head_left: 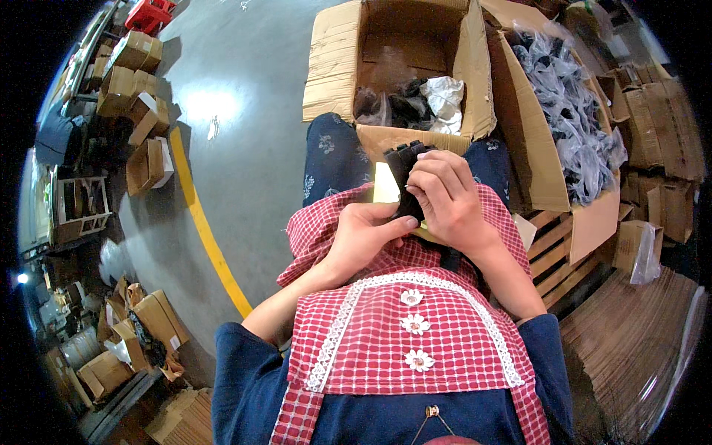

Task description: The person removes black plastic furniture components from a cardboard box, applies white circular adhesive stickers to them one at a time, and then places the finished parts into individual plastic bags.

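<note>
We see the notched black part (404, 165) just above the lap, at the centre of the clock. Our left hand (363, 236), on its 7 o'clock side, is clamped on its lower end with thumb and fingers. Our right hand (451, 204), at 4 o'clock, curls its fingers against it; we cannot tell whether they pinch it. A pale yellow piece (384, 185) shows just beside it at 9 o'clock. At 12 o'clock we have an open cardboard carton (335, 63) holding dark items and crumpled white wrapping (445, 104). At 2 o'clock, another carton (535, 137) brims with clear plastic bags (571, 111). A red checked apron (452, 356) lies at 6 o'clock.
</note>
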Demonstrator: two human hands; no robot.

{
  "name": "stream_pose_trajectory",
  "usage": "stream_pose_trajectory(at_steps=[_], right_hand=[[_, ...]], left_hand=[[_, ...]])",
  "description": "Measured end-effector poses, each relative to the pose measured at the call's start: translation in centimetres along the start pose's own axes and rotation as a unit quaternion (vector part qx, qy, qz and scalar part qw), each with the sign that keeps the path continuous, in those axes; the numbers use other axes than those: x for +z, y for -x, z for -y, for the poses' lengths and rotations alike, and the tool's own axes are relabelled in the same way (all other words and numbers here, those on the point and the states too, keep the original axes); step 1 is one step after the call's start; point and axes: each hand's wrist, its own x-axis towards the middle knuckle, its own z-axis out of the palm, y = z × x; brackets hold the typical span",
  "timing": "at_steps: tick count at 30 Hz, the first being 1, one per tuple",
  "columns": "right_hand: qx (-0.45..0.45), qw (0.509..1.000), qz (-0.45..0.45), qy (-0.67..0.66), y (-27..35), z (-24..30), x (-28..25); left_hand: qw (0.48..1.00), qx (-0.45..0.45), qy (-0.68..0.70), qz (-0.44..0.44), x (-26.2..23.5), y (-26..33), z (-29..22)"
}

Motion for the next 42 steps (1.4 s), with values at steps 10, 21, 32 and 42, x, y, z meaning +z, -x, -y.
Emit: stream_pose_trajectory(at_steps=[10,21,32,42], right_hand=[[-0.042,0.984,0.096,-0.144,0.3,-0.1,-2.7],[0.154,0.981,0.057,-0.103,2.0,0.1,-2.8],[0.257,0.960,0.111,-0.031,4.0,-3.6,-0.4],[0.185,0.971,0.021,0.151,-3.3,-10.9,2.7]], left_hand=[[1.000,-0.009,0.022,0.002,-0.1,0.0,0.1],[0.995,-0.024,0.097,-0.022,-0.2,-0.4,0.6],[0.970,0.036,0.178,-0.160,-0.9,-1.1,-0.6],[0.963,0.113,0.083,-0.229,-2.1,-0.7,-0.9]])
